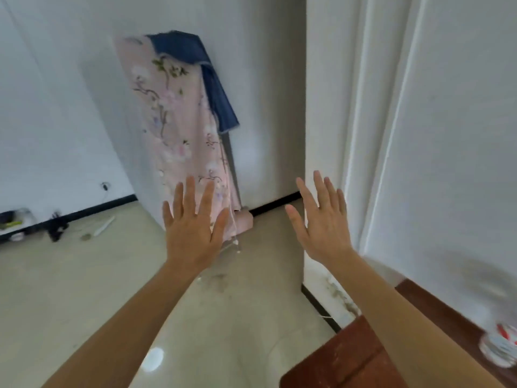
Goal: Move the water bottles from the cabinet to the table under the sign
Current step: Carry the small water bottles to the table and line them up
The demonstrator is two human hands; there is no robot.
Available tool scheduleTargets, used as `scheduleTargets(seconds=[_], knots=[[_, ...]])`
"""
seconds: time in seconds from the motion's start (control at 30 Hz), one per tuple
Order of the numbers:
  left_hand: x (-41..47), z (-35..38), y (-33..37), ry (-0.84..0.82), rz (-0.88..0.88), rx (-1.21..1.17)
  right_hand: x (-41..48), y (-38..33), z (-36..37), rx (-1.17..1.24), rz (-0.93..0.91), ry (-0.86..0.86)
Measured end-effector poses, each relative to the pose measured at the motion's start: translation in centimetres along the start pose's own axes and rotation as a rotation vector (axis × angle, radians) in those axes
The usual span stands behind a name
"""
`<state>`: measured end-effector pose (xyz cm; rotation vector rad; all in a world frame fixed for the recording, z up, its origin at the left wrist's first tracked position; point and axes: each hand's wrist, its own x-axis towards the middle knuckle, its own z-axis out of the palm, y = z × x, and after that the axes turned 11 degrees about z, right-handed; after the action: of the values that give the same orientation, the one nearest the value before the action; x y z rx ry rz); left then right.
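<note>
My left hand and my right hand are both stretched out in front of me, fingers straight and spread, holding nothing. At the bottom right stands a reddish-brown wooden table. A blurred clear water bottle with a red and white label sits on it near the right edge of the view. My right forearm passes over the table. No cabinet and no sign are in view.
A pink floral cloth and a blue cloth hang over a board leaning in the white wall corner. A white pillar stands at right. Small dark objects and cables lie by the left wall on the glossy beige floor.
</note>
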<state>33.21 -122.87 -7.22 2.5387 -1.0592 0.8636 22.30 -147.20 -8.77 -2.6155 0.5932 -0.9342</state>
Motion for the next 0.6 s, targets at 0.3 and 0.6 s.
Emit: scheduleTargets(seconds=[0.3,0.6], knots=[[-18.0,-16.2,-27.7,0.081,-0.468,0.366,-2.6,-36.1,13.7,0.289,-0.465,-0.060],[-38.9,-33.2,-45.6,0.098,-0.967,0.719,-15.1,-69.8,23.0,0.505,-0.909,-0.219]])
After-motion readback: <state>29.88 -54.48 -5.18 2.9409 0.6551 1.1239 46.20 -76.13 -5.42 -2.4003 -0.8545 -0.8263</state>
